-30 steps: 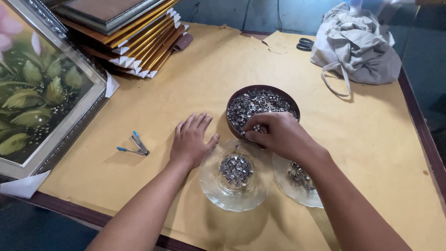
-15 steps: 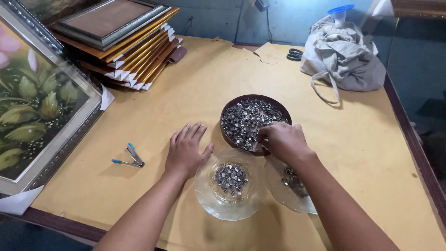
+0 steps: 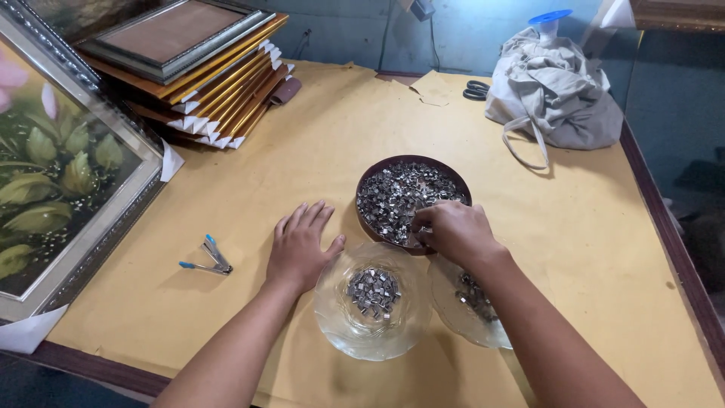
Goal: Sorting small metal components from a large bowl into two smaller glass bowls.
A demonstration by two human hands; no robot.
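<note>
Metal clips (image 3: pixel 400 198), small and shiny, fill a dark round bowl (image 3: pixel 445 172) in the middle of the counter (image 3: pixel 302 151). The right hand (image 3: pixel 451 230) rests on the bowl's near rim, at about 5 o'clock on the bowl. Its fingers (image 3: pixel 424 221) are curled and pinched close together, dipping into the pile. They may have a clip or two, but the knuckles hide the tips, so I cannot tell. The rest of the clips lie toward 11 o'clock from those fingers. The right hand is much nearer to them than the other hand.

The left hand (image 3: pixel 300 243) lies flat on the yellow paper, fingers spread, holding nothing. It sits at 9 o'clock from the bowl, just beside a clear glass dish (image 3: pixel 332 310) with a small heap of clips. A second glass dish (image 3: pixel 453 317) sits under the right arm, and the arm covers part of it.

Far off at 9 o'clock lies a little tool with blue tips (image 3: pixel 208 259). Picture frames (image 3: pixel 196 68) are stacked at 11 o'clock, and a grey cloth bag (image 3: pixel 551 91) sits at 1 o'clock.
</note>
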